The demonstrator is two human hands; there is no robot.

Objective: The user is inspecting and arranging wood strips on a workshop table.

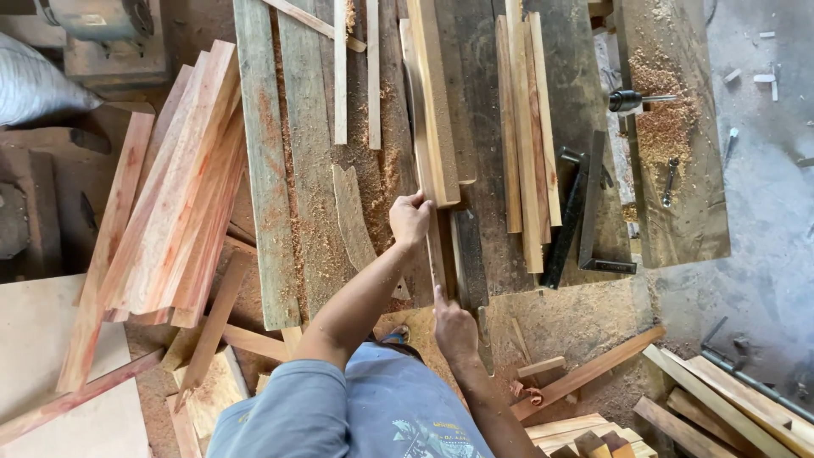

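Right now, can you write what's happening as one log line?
left hand: grips wood strip | right hand: steadies its near end | workbench: sawdust, planks | square: lies right

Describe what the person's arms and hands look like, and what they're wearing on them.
Both arms are bare from the short sleeves down. The left hand and right hand wear no gloves, and no watch, ring or band shows. The shirt is grey-blue with short sleeves and a printed design on its front.

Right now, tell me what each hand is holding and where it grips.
Both hold one narrow wooden strip: left hand grips its far part, right hand its near end.
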